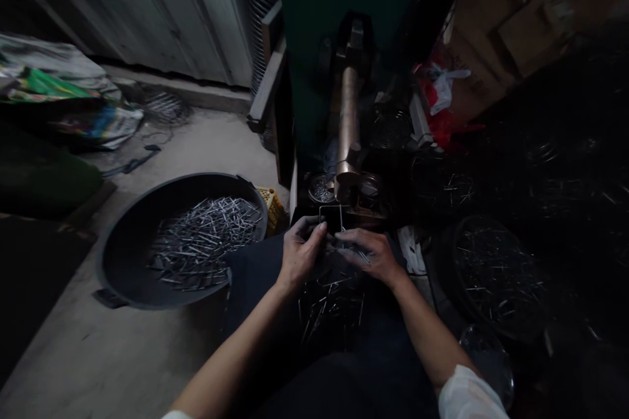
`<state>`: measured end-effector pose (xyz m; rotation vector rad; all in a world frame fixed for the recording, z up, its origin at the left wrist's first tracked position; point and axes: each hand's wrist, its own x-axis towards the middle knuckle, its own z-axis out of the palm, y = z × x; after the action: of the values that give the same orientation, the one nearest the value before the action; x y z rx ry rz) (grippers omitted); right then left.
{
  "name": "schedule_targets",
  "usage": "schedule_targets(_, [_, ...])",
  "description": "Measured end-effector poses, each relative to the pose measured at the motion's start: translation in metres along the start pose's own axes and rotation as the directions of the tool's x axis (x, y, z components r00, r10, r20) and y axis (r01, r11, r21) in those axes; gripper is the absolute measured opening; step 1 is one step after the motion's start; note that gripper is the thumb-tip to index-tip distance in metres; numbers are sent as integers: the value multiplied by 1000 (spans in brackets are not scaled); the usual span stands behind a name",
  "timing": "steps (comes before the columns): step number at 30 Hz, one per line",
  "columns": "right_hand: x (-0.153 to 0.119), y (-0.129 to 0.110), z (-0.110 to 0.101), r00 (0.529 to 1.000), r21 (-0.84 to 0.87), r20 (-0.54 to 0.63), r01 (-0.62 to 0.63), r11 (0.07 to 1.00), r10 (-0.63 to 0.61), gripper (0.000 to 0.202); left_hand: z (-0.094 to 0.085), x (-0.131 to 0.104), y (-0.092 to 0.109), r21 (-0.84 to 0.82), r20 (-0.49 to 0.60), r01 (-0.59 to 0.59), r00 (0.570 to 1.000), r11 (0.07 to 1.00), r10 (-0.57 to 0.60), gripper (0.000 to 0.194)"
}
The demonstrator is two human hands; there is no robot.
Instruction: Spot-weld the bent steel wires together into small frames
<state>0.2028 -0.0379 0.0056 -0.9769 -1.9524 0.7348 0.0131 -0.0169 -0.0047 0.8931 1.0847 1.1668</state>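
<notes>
My left hand (299,252) is closed, thumb against fingers, on a thin bent metal wire (320,212) whose squared top rises just below the machine's copper-coloured arm (348,111). Across from it, my right hand (371,254) is closed with its fingers pointing left. Thin metal rods (362,256) stick out from between those fingers, and it is close to the wire's right side. More loose metal rods (327,304) lie in the dark area over my lap, below both hands. How the fingertips meet the wire is hard to make out in the dim light.
A large black basin (128,222) with many metal rods stands on the floor at left, with a yellow basket (270,206) behind it. A small round dish (322,190) of metal bits sits by the machine. Another tub (462,268) of metal pieces stands at right.
</notes>
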Motion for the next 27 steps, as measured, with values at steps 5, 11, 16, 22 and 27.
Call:
schedule_targets(5, [5,-1,-1,1000,3,13,-1,1000,1,29,-2,2,0,-26,11,6,1000,1000,-6,37])
schedule_targets(11, [11,-2,-3,1000,-2,4,17,1000,-17,29,-2,6,4,-12,17,-30,999,999,30,36])
schedule_targets(16, [16,1,-3,1000,-1,12,0,1000,0,30,1,12,4,-72,4,-1,1000,997,1,39])
schedule_targets(22, [16,0,-1,997,20,11,-82,996,82,27,-6,12,6,-41,66,42,997,998,-39,38])
schedule_targets(27, [22,12,0,965,15,-148,-218,976,218,24,-11,29,12,137,18,-114,993,984,113,31])
